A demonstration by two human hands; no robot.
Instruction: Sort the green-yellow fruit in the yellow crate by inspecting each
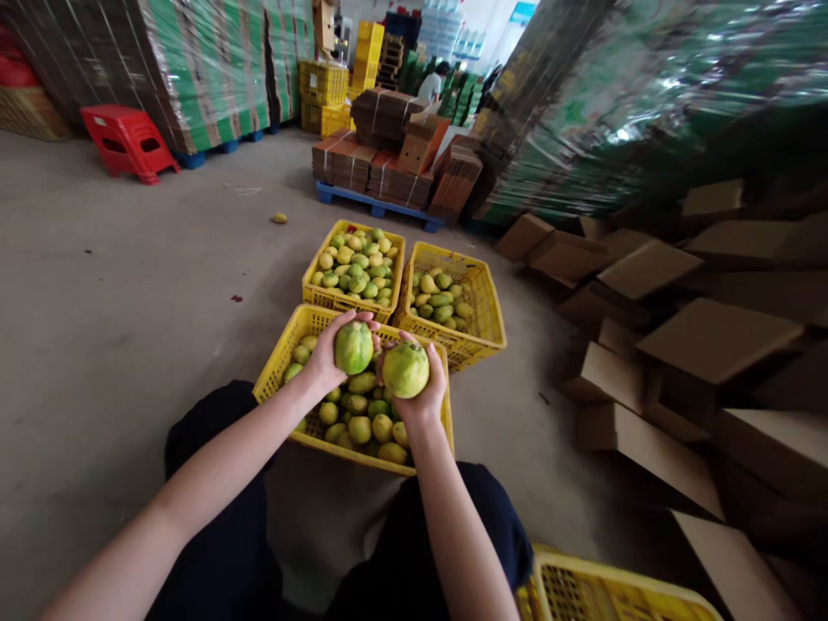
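Observation:
In my left hand [327, 358] is a green papaya [354, 348] with yellowish patches, the fingers wrapped around its far side. A paler, yellow-green papaya [405, 369] rests in my right hand [430, 392], its stem end facing up. Both hands hover side by side, a small gap between the two fruits. Beneath them stands a yellow plastic crate [275, 362] with many green and yellow papayas [360, 429] inside; my hands and forearms hide part of it.
Beyond are a fuller yellow crate [310, 289] and a partly filled one [495, 302]. Cardboard boxes [718, 341] crowd the right. Another yellow crate [601, 573] sits low right. A single fruit [279, 218] lies on the floor, near a red stool [126, 138]. Flattened cartons [401, 177] fill a pallet [379, 205].

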